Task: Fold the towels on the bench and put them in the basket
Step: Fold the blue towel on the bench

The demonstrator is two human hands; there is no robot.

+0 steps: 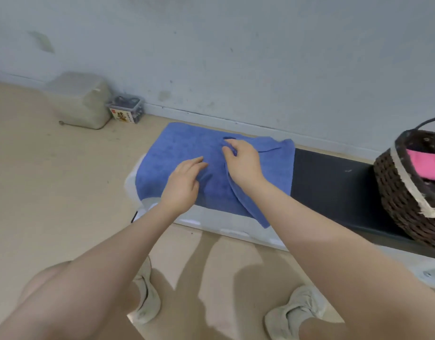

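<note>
A blue towel point(182, 153) lies spread over the left end of the dark bench point(329, 177), one flap hanging off the front edge. My right hand point(243, 163) pinches a raised fold of the towel near its middle. My left hand point(184, 182) rests on the cloth just left of it, fingers slightly curled and flat against the fabric. A dark woven basket point(403, 192) stands on the bench at the far right, with a pink towel point(427, 165) inside.
A beige container point(81, 101) and a small clear box point(126, 110) sit on the floor by the wall at the left. The wall runs close behind the bench. My knees and shoes point(295, 312) are below on the tan floor.
</note>
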